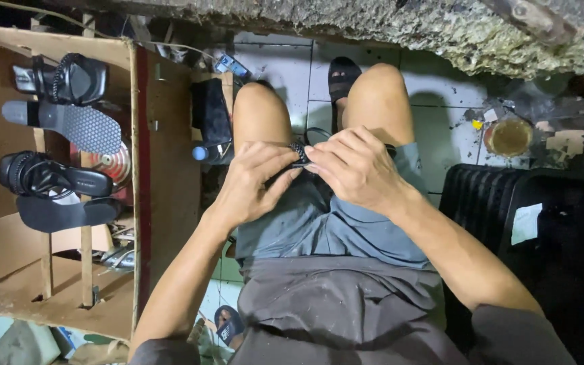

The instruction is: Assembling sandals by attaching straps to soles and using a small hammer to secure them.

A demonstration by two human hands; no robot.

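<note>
Person seated, knees apart over tiled floor [285, 74]. Cardboard rack [163, 135] at left holds black sandals [55, 81] and soles [69, 125] on wooden slats; black crate [555, 223] at right, contents not visible. Round tin [508, 137] on the floor holds something brownish, likely glue. Left hand [251, 186] and right hand [353, 165] both pinch a small black braided strap [299, 154] over the lap, fingers closed on it. Step looks like shaping the strap; the next move likely needs a steady two-hand pinch.
</note>
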